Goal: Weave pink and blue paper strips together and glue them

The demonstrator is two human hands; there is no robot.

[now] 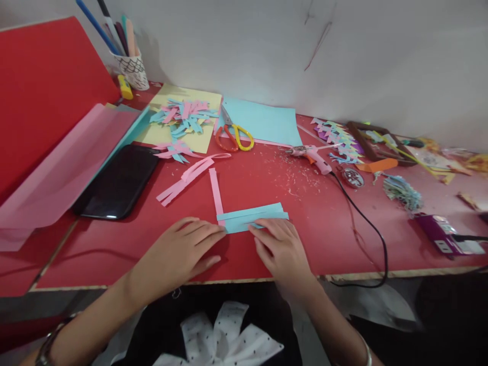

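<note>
Light blue paper strips (244, 217) lie side by side on the red tabletop in front of me. My left hand (190, 248) rests at their left end, fingers stretched out and fingertips at the paper's edge. Over their right part lies my right hand (280, 244), fingers spread and bent a little, with the fingertips on the blue paper. A narrow pink strip (216, 195) runs up from the left end of the blue strips. Longer pink strips (186, 180) lie just beyond my left hand. Neither hand grips anything that I can see.
Behind are scissors (234, 133), blue sheets (263, 122) and a heap of cut strips (185, 116). A pink glue gun (310, 154) with a trailing cord lies right; a black phone (118, 183) lies left. A cup of pens (132, 71) stands by the wall. A purple extension box (436, 234) sits far right.
</note>
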